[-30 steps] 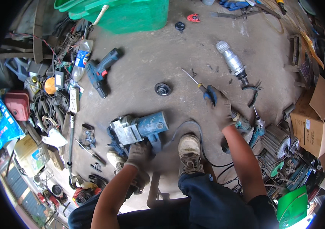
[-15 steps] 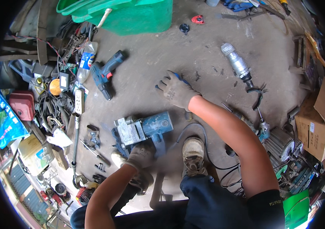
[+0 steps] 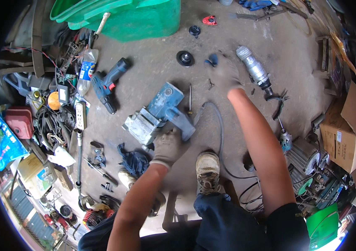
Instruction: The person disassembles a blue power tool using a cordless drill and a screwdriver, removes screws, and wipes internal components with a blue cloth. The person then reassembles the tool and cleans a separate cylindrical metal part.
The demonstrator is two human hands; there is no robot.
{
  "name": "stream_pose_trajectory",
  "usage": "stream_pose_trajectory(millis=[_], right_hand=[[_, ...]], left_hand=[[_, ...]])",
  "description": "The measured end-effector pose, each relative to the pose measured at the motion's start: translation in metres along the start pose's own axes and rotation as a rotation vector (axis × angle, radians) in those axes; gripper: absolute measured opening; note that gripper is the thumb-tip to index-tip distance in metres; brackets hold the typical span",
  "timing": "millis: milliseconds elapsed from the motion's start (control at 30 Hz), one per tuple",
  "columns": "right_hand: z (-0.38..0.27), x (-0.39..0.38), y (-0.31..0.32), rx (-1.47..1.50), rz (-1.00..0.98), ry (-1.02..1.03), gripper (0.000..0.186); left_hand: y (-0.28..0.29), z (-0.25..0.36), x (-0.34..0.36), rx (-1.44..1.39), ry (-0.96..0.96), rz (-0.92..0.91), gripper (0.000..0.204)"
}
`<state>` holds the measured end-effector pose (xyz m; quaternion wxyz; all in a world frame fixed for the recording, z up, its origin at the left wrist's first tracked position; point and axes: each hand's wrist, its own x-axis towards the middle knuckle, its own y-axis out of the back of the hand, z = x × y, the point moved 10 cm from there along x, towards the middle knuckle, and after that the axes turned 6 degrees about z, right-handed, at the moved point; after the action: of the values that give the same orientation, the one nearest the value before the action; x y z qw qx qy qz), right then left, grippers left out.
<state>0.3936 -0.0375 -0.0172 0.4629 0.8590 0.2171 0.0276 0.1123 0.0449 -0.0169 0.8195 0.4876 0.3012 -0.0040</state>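
My gloved left hand grips a corded power tool with a blue motor housing and a scuffed silver body, held tilted over the floor. Its grey cable curves off to the right. Ahead and to the right, my gloved right hand hovers above small screws; motion smears its fingers, so what they hold cannot be made out. Left of that hand lies a round black disc-shaped part. A thin metal rod rests beside the tool. Beneath my left wrist is a crumpled dark cloth.
A blue cordless drill and a plastic bottle lie at left. A green tub stands at the far side. On the right are a silver cylindrical tool, pliers, a motor and a cardboard box.
My right hand has moved right, uncovering the round black part. My left hand has shifted right and farther out, turning the power tool; the dark cloth and thin rod now show.
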Motion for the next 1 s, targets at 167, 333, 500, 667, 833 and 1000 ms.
stream_pose_trajectory(millis=[167, 333, 500, 667, 833, 1000], right_hand=[[0.021, -0.042, -0.025, -0.178, -0.026, 0.084, 0.037], [0.029, -0.037, -0.042, -0.224, -0.027, 0.029, 0.037], [0.03, -0.04, -0.035, -0.201, 0.027, -0.064, 0.035], [0.036, -0.074, -0.003, 0.276, 0.052, -0.146, 0.038], [-0.06, -0.212, 0.0, 0.832, -0.387, 0.014, 0.028], [-0.037, -0.274, 0.029, 0.52, -0.182, 0.029, 0.045]], left_hand=[[-0.024, 0.014, 0.025, -0.108, 0.161, 0.112, 0.059], [-0.004, 0.022, 0.003, -0.068, 0.162, 0.166, 0.066], [0.006, 0.043, -0.078, -0.33, -0.139, 0.336, 0.065], [-0.067, 0.022, -0.11, -1.653, 0.269, -0.014, 0.04], [-0.062, 0.045, -0.081, -2.594, 0.381, -0.282, 0.045], [-0.087, 0.014, -0.096, -2.193, 0.651, -0.217, 0.039]])
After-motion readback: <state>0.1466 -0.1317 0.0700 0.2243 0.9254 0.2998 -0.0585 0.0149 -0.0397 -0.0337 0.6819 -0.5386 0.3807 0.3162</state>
